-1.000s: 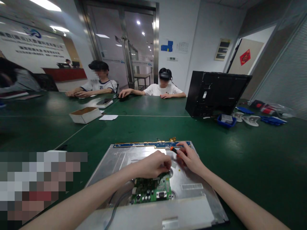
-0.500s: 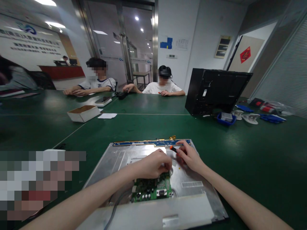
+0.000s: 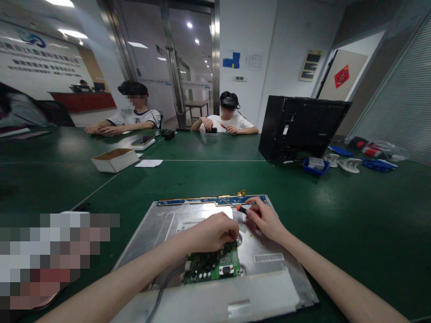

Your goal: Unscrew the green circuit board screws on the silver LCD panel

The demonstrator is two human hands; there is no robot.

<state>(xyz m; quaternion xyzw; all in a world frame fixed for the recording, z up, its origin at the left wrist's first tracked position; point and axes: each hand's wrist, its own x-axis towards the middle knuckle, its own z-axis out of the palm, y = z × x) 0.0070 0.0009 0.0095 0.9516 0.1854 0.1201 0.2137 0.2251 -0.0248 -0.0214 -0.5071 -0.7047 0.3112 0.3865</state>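
Note:
A metal display panel (image 3: pixel 269 280) lies flat before me, with a green circuit board (image 3: pixel 215 264) near its middle and a narrow blue board (image 3: pixel 202 202) along its far edge. My left hand (image 3: pixel 220 231) is closed over the green board's upper end; its fingertips curl under and what they pinch is hidden. To the right, my right hand (image 3: pixel 264 220) grips a small screwdriver (image 3: pixel 241 209) with an orange and black handle, above the panel near the blue board. A grey cable (image 3: pixel 160 296) runs from beside the green board toward me.
Across the green table (image 3: pixel 188 177) stand an open box (image 3: pixel 115 160) at left and a black monitor housing (image 3: pixel 303 128) at right, with a blue tray (image 3: pixel 315 166) beside it. Two people sit opposite. A blurred-out area covers the lower left.
The person opposite has drawn a hand back from the black object on the table and now holds something dark. My hands have barely moved; the view has shifted slightly.

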